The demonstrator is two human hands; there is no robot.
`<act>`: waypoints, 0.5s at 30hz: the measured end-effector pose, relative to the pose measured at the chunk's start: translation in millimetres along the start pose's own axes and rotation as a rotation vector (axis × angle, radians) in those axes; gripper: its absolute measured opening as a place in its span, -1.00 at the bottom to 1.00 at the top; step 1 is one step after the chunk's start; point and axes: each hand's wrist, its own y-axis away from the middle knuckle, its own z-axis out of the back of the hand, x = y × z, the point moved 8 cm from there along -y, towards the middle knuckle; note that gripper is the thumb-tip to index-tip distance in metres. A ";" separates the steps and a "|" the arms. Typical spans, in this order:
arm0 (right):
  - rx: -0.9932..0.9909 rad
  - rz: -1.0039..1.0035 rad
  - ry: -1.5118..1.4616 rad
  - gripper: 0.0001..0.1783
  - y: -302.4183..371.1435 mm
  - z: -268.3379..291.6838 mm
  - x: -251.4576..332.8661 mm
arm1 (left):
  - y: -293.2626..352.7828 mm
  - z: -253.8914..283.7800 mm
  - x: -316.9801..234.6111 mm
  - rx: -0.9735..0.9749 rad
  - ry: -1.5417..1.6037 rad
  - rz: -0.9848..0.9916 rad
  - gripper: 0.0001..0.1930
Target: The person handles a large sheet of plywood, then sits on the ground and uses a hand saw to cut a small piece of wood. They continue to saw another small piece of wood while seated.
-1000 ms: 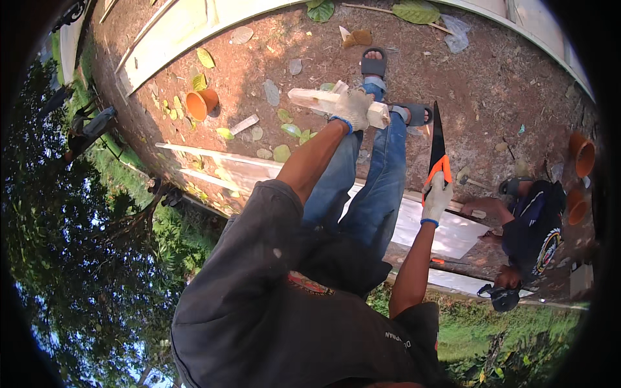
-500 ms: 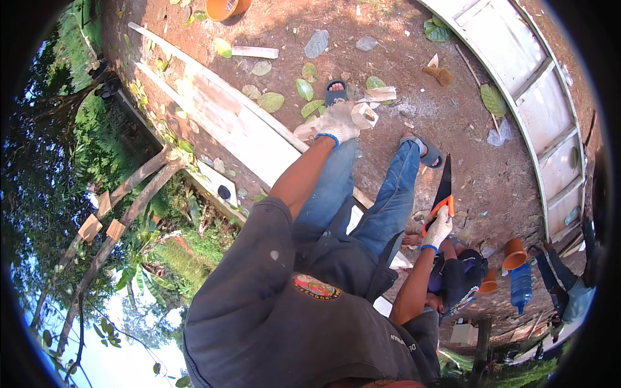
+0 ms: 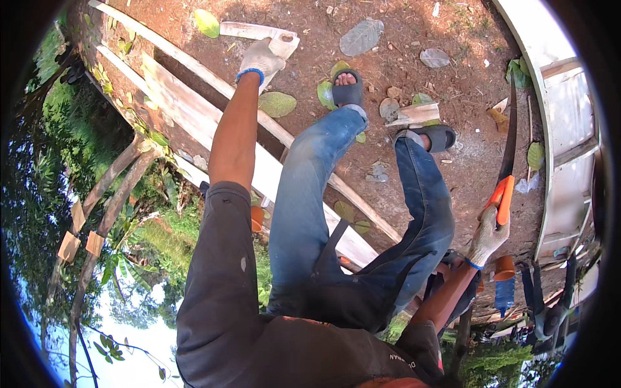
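My left hand (image 3: 262, 59), in a pale knit glove with a blue cuff, is closed on a pale wooden piece (image 3: 284, 45) that has a hole near its end. This piece overlaps a thin wooden strip (image 3: 246, 30) on the ground; whether they touch is unclear. Over on the right, my gloved right hand (image 3: 486, 238) is wrapped round the orange handle of a handsaw (image 3: 510, 139). Its long dark blade points away from me, clear of the wooden piece.
Long pale boards (image 3: 194, 113) run diagonally past my legs on the left. A white framed panel (image 3: 561, 116) stands at the right. Another wood scrap (image 3: 417, 114) lies near my sandals among leaves. An orange bucket (image 3: 504, 267) and blue water bottle (image 3: 504, 294) are at lower right.
My left hand has reached forward and left with the wooden piece, to beside the strip on the ground. My right hand has swung outward to the right with the handsaw. My feet have shifted.
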 end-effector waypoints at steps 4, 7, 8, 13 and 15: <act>0.078 0.334 0.157 -0.71 -93.4 -51.6 14.4 | -71.8 -2.3 39.0 -0.019 0.080 0.092 -0.30; 0.176 0.502 0.201 -0.53 -133.7 -100.8 33.0 | -137.3 -31.0 105.8 -0.148 0.130 0.158 -0.25; 0.213 0.547 0.225 -0.51 -141.9 -117.9 34.3 | -145.5 -41.9 112.3 -0.221 0.101 0.159 -0.11; 0.203 0.771 0.260 -0.42 -159.3 -168.4 36.3 | -150.7 -68.2 110.5 -0.389 0.222 0.218 0.23; 0.202 0.832 0.204 -0.34 -169.2 -159.5 33.0 | -143.2 -65.1 87.0 -0.384 0.615 0.139 0.18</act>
